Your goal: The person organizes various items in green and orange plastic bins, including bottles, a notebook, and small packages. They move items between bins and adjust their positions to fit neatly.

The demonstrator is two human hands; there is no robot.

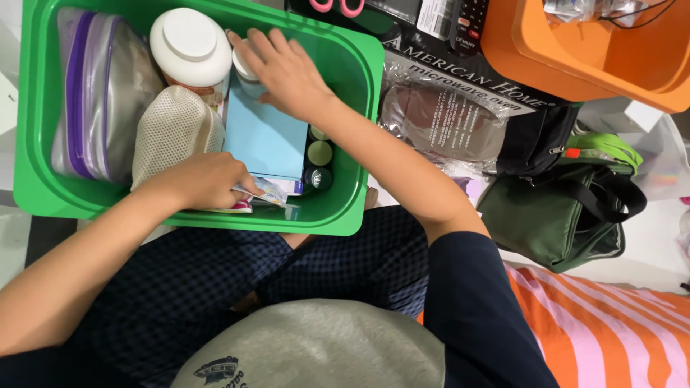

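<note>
While left hand (pixel 205 179) pinches packet (pixel 267 191), right hand (pixel 287 72) reaches

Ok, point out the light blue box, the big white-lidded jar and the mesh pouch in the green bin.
light blue box (pixel 264 136), head view, on its flat top face.
white-lidded jar (pixel 190 44), head view, on the middle of its lid.
beige mesh pouch (pixel 172 133), head view, on its netted side.
green bin (pixel 363 108), head view, on its right wall.
</note>
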